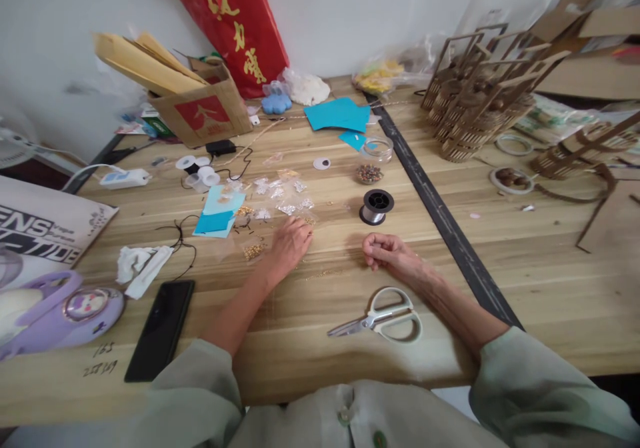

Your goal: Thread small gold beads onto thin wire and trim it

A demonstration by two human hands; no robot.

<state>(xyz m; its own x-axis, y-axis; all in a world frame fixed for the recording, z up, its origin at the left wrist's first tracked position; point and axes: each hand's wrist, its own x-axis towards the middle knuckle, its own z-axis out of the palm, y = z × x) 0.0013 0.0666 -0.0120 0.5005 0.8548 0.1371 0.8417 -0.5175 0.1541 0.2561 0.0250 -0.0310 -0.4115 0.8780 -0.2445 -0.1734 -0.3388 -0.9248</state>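
Observation:
My left hand [293, 242] rests on the table, its bent fingers close together at the edge of a small heap of gold-coloured beads [311, 221]; what its fingertips hold is hidden. To the right, my right hand [387, 251] is curled with thumb and forefinger pinched, and anything between them is too small to make out. A fine gold chain [324, 275] lies between the hands. Just beyond my right hand stands a black spool of clear thread [377, 206]. White-handled scissors [383, 317] lie nearer me. More gold beads [255, 251] sit left of my left hand.
Small bags of silver pieces [280, 193], blue cards [216, 220] and a jar of mixed beads [370, 173] lie farther back. A phone [160, 330] and purple shoe [65, 311] are at left. Wooden lantern-like baskets [467, 121] stand at right, past a black strip [440, 215].

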